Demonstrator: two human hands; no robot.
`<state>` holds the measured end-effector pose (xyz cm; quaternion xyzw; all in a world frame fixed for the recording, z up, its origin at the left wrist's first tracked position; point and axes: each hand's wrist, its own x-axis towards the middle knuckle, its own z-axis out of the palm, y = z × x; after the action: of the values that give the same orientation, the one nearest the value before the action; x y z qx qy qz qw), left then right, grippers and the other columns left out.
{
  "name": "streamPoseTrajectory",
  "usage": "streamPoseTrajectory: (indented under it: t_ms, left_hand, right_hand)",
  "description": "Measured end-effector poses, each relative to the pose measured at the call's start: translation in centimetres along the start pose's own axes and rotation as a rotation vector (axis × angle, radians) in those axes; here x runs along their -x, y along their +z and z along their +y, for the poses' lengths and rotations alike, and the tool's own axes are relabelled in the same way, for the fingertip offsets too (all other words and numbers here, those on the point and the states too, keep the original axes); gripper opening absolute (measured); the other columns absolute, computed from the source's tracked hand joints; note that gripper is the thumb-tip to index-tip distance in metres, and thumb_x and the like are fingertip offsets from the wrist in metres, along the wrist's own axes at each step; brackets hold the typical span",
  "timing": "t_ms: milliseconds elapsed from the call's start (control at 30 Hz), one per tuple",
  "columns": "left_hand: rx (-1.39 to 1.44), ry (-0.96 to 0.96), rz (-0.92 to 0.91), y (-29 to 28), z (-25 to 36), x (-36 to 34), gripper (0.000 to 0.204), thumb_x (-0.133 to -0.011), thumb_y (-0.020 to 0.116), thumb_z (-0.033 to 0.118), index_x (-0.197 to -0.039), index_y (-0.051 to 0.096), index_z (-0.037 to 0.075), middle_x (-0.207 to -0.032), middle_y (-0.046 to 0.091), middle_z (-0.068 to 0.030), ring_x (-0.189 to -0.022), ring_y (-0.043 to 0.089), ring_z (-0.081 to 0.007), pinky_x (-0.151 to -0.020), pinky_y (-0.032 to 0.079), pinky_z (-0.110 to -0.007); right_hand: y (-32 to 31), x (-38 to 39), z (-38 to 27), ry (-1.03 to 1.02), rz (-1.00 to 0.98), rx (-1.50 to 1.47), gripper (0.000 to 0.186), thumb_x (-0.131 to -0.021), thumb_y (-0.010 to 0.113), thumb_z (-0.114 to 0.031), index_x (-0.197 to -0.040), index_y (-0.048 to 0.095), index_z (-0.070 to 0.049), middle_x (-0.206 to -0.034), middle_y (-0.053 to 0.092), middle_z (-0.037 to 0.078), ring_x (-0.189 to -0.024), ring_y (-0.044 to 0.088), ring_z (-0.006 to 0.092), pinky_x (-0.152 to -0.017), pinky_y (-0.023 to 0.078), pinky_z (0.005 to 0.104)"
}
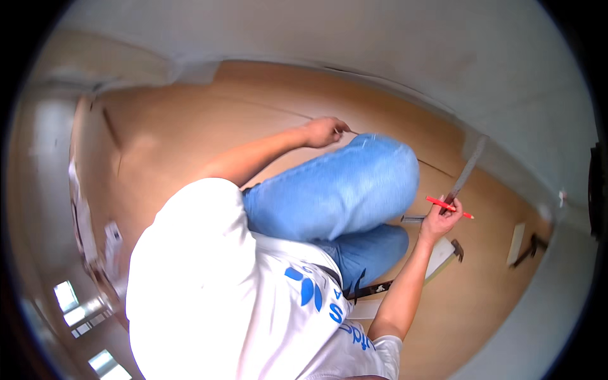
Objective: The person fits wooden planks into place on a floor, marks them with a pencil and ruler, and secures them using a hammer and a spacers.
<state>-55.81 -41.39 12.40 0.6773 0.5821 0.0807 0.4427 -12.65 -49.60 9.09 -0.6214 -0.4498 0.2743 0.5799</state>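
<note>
From the head view, I am crouched on brown floor covering point(190, 126) that runs up to the white wall point(443, 57), my bent knee in blue jeans point(342, 190) between my 2 arms. My left hand point(324, 132) reaches ahead with its fingers pinched narrow on the end of a thin dark line or tape; I cannot tell which. My right hand point(443, 215) is closed around a red pencil point(448, 207) and rests against a long grey straightedge point(467, 170) lying toward the wall. I see no finished pencil mark by the straightedge, so I judge the marking barely begun. A hammer point(457, 249) lies just beside my right wrist.
</note>
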Motion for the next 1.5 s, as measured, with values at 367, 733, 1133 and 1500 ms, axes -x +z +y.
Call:
streamPoseTrajectory:
  t_ms: [367, 733, 1133, 1500]
  left_hand:
    - [0.534, -0.321, 0.642, -15.0, -11.5, 22.6, 0.043, -0.105, 0.061, 0.021, -0.144, 0.062, 0.003, -0.126, 0.07, -0.0069, -0.111, 0.067, -0.013, -0.097, 0.052, -0.03]
    - [0.664, -0.175, 0.162, -17.5, -27.0, 12.9, 0.056, -0.102, 0.068, 0.033, -0.15, 0.056, 0.006, -0.138, 0.066, -0.0137, -0.128, 0.061, -0.0212, -0.109, 0.048, -0.038]
    - [1.502, -0.166, 0.612, -8.7, -37.9, 12.1, 0.041, -0.115, 0.045, 0.04, -0.126, 0.065, 0.006, -0.118, 0.072, -0.0067, -0.11, 0.068, -0.0188, -0.098, 0.055, -0.04]
    - [0.795, -0.489, 1.134, -10.2, -45.5, 16.5, 0.032, -0.109, 0.05, 0.025, -0.1, 0.063, -0.003, -0.106, 0.064, -0.0159, -0.07, 0.069, -0.0255, -0.074, 0.055, -0.041]
  right_hand:
    - [-0.3, -0.3, 3.5, -0.223, -0.158, 0.11, 0.042, -0.098, 0.075, -0.006, -0.132, 0.052, 0.0, -0.125, 0.063, 0.016, -0.112, 0.062, 0.0229, -0.098, 0.053, 0.0349]
    - [16.2, 2.0, -8.1, -0.203, -0.595, 0.231, 0.036, -0.1, 0.071, -0.003, -0.132, 0.053, -0.003, -0.117, 0.061, 0.007, -0.107, 0.06, 0.0168, -0.095, 0.052, 0.031]
    - [57.8, 22.8, -9.3, -0.137, -1.17, 0.502, 0.036, -0.097, 0.077, -0.024, -0.121, 0.06, -0.003, -0.103, 0.067, 0.019, -0.091, 0.067, 0.0335, -0.082, 0.055, 0.0422]
    - [65.5, 14.5, -11.3, -0.778, -1.305, 0.738, 0.036, -0.104, 0.06, -0.024, -0.134, 0.064, -0.004, -0.141, 0.058, 0.029, -0.124, 0.062, 0.0443, -0.098, 0.054, 0.0514]
